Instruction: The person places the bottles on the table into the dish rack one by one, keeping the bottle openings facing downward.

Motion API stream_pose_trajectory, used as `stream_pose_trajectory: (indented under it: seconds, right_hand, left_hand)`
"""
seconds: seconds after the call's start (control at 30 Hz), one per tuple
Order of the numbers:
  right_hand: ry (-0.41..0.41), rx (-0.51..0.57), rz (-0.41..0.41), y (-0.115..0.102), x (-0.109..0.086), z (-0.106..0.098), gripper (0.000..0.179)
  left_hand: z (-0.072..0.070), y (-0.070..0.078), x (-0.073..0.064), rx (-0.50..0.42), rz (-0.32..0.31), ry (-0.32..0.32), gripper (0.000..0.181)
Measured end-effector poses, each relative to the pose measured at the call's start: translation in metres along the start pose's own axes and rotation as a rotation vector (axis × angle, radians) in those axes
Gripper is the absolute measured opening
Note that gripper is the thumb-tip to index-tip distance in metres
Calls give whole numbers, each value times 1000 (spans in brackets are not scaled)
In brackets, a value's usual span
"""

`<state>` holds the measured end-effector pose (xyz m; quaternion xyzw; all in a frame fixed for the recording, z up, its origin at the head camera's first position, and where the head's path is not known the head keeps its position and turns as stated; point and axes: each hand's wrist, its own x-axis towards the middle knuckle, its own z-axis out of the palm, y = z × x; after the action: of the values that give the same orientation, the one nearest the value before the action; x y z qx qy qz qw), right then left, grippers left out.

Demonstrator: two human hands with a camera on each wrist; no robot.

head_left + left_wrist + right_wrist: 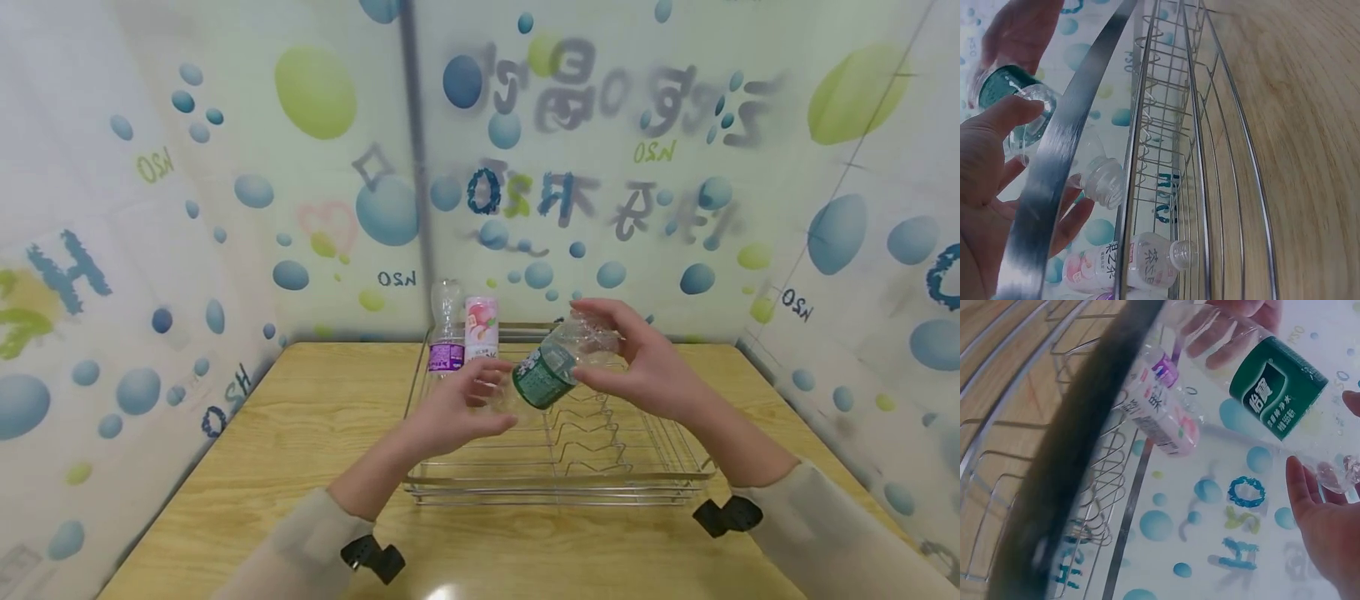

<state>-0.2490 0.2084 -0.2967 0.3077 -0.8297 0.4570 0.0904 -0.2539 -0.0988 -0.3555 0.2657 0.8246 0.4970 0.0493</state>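
A clear plastic bottle with a green label (543, 377) is held tilted above a wire rack, its neck (1108, 183) low and toward the left. My right hand (647, 367) grips the base end, thumb on the near side and fingers over the top. At the neck end, my left hand (453, 412) curls its fingers and thumb round the clear plastic; part of its grip is blurred by the transparent wall. Behind the left hand, a pink peach-label bottle (482, 325) and a clear bottle with a purple label (447, 357) stand neck-down in the rack.
The metal wire rack (558, 479) sits on a wooden table (300, 450), with zigzag wire dividers (592, 433) along its middle and right. Printed curtains (337, 192) enclose the table at the back and both sides. Dark straps (372, 557) are on both wrists.
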Motion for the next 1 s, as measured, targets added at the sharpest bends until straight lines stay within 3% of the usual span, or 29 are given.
stream_pose_trajectory:
  seconds: [0.2,0.4,0.63,0.83,1.0]
  right_hand:
    - [15,13,24,-10,18,6,77]
    - [32,52,67,-11,27,15,81]
    - [7,140,128,-5,25,25,82]
    - [-48,178,99,1,22,37,79]
    - [-58,186,101,1,22,44,84]
  left_hand:
    - [7,-1,5,-51,17,-23,76]
    - [9,-2,5,-80,-5,-47,77]
    - [9,-3,4,-144,-34,-18,75]
    - [8,-2,3,-211,-66,-22,68]
    - [10,0,4,-216,-74,-35,69]
